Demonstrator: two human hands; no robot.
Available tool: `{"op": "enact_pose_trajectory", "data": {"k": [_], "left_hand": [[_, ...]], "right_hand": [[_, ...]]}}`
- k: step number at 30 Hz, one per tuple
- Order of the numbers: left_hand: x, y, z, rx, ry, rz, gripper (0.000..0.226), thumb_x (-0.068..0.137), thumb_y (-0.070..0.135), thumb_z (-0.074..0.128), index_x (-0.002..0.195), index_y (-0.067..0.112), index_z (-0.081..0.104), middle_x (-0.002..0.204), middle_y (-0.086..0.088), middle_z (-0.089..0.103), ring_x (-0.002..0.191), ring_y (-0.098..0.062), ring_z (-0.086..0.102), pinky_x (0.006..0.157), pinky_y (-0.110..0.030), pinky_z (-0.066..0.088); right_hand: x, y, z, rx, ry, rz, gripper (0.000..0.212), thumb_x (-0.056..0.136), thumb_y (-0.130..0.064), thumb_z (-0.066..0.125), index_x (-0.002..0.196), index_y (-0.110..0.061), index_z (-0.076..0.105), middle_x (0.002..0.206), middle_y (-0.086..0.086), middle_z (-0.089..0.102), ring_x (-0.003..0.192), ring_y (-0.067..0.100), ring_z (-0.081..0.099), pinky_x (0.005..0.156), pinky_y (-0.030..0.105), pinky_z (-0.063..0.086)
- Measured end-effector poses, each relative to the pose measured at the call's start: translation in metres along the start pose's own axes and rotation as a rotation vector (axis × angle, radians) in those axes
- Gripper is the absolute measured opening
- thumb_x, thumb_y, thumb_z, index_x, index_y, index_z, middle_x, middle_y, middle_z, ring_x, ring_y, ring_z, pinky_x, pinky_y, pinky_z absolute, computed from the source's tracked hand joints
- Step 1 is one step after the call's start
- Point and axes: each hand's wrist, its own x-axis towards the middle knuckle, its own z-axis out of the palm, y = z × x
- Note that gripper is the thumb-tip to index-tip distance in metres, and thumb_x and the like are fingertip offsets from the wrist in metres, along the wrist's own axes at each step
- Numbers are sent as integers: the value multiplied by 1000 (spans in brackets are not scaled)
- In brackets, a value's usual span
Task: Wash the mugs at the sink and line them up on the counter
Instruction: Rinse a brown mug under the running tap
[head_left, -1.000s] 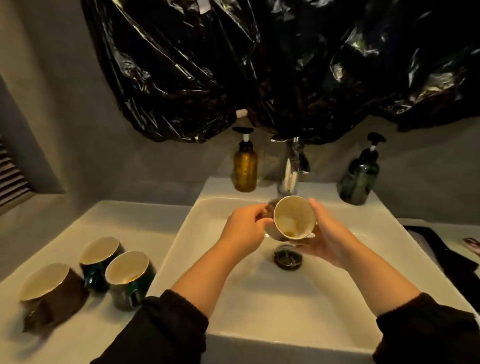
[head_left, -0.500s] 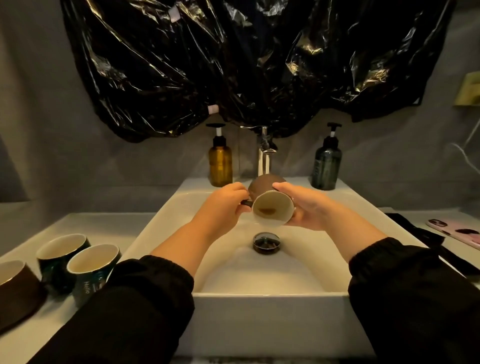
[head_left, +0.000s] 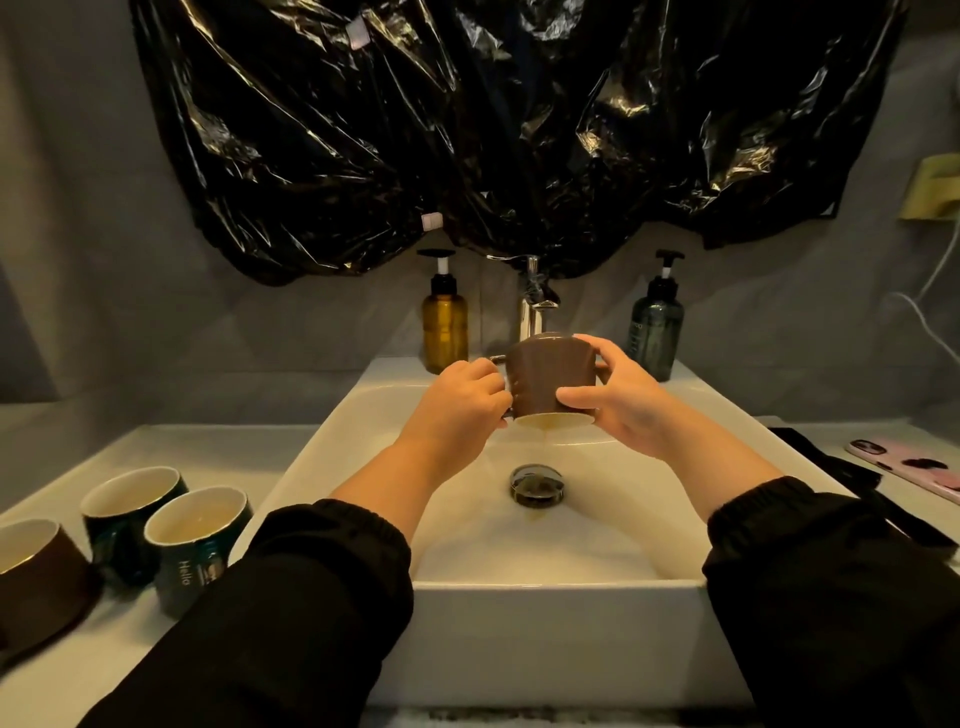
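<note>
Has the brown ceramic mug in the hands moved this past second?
Yes: the brown ceramic mug tipped over, its mouth now facing the round metal drain below.

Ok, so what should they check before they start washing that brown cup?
1. Firm hold: the left hand grips the handle and the right hand wraps round the brown mug: ok.
2. Mug over the sink, mouth down above the drain: ok.
3. Mug emptied: a brown trickle runs from its rim: not ok.
4. Water on at the faucet: the mug hides the spout: cannot tell.
5. Soap close by: the amber pump bottle stands beside the faucet: ok.
</note>
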Motion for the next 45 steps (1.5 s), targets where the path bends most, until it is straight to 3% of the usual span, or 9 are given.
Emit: {"op": "enact_pose_trajectory", "data": {"k": [6,14,19,24,27,30,36,41,45], "left_hand": [[3,2,-2,1,77,37,22,64,11,85,82,6,74,81,-7,72,84,-26,66,75,-34,55],[5,12,-1,-175,56,-84,11,80,8,72,90,4,68,88,-11,69,83,-26,62,75,-33,52],[13,19,-6,-494,-187,-423,15,96,20,51,103,12,61,96,-2,60,86,-15,51,75,-24,42],[32,16,-4,-860,-388,-743,19,98,21,47,84,14,59,76,2,56,73,-11,52,64,-20,42],[41,7,-2,-1124,-358,-982,35,100,25,44,69,12,55,67,-4,54,69,-14,51,77,-31,49],[43,1,-1,-1287,-302,-1105,34,100,25,43,71,11,54,63,-5,50,63,-14,49,74,-27,49],[36,-18,3,-1238,-201,-1191,30,99,30,45,75,14,54,67,-4,49,62,-13,46,60,-21,41],[33,-28,6,-1221,-115,-1243,34,99,31,43,71,14,51,69,-4,50,61,-12,47,54,-19,39],[36,-33,9,-1206,-74,-1307,30,98,31,45,79,10,55,68,-4,51,60,-12,48,55,-19,41]], "right_hand": [[-4,-2,-10,83,-22,-47,73,78,11,66,138,-21,40,128,12,48,114,30,54,91,39,53],[0,7,-15,162,-88,166,77,77,-44,72,141,-16,38,132,15,54,116,28,58,85,37,51],[5,14,-22,230,-50,208,48,91,-49,53,125,-16,60,130,14,56,119,29,55,87,37,51],[12,18,-19,183,103,326,50,92,-45,56,130,-14,52,124,11,51,110,26,50,76,35,49],[19,16,-14,185,143,367,48,98,-43,45,133,-10,48,131,14,51,118,31,50,92,42,50],[21,-1,-6,-69,269,291,40,102,-36,38,127,-8,50,126,14,55,112,29,56,97,43,48],[57,-66,14,-746,394,-395,43,99,-24,45,140,-13,43,139,4,50,126,19,47,98,29,37],[111,-85,39,-1059,257,-445,51,95,-29,55,143,-16,41,145,2,46,133,20,42,105,31,35],[131,-82,44,-1300,291,-525,40,91,-37,60,125,-14,60,119,5,64,109,23,59,91,34,47]]}}
